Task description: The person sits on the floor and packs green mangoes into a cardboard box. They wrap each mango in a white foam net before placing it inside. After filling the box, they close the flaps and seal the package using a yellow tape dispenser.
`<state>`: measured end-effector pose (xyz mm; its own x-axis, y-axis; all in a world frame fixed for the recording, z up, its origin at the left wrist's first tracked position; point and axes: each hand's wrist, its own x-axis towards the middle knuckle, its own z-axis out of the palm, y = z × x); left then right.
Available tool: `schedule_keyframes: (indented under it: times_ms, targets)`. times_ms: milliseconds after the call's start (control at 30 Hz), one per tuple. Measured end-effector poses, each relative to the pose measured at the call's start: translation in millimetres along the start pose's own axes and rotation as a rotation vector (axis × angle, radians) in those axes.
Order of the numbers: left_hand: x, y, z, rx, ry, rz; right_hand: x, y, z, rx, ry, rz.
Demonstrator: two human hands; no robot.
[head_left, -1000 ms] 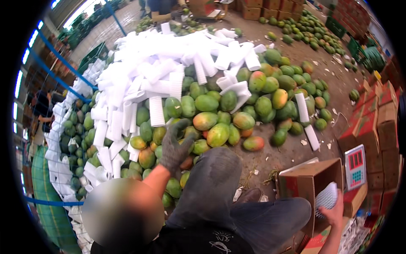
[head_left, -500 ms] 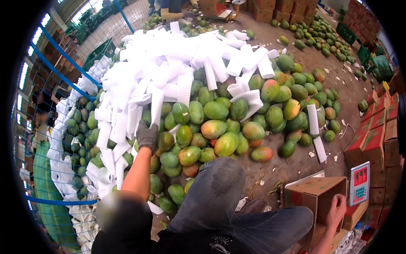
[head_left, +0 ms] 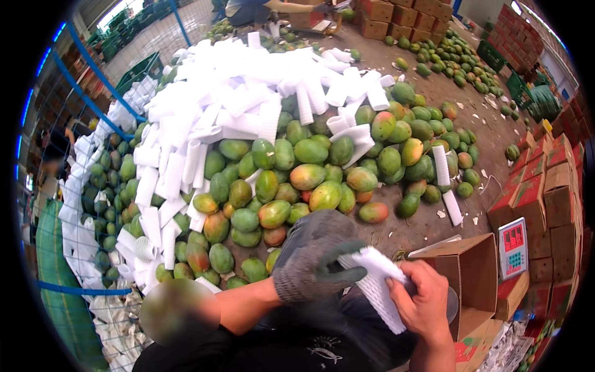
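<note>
Head view: sleeve left of box. Left hand's gloved fingers pinch one end, right hand's fingers its box-side edge. Risk: uneven pull could tear thin foam; loose pinch, it slips.

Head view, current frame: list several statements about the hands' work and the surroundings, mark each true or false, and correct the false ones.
1. The left grip wears a grey glove. True.
2. The right grip is gloved too. False: it is bare.
3. Both grips touch one white foam sleeve. True.
4. The cardboard box beside the right grip is closed. False: it stands open.
5. Loose foam sleeves lie heaped over part of the mangoes. True.
6. The lit display stands left of the cardboard box. False: it stands to its right.
</note>
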<state>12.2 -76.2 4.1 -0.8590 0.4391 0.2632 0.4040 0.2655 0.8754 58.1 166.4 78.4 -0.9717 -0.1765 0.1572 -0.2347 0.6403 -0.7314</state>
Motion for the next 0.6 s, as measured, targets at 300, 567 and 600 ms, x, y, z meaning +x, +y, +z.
schedule_keyframes:
  times_ms: [300,567,600]
  targets:
    - [-10,21,34,-0.290,-0.455,-0.002,-74,22,30,0.684,0.069,0.268]
    - [3,16,58,0.011,-0.095,0.244,-100,74,55,1.239,0.600,0.446]
    - [9,18,56,0.055,-0.049,0.263,-92,79,54,1.349,0.632,0.425]
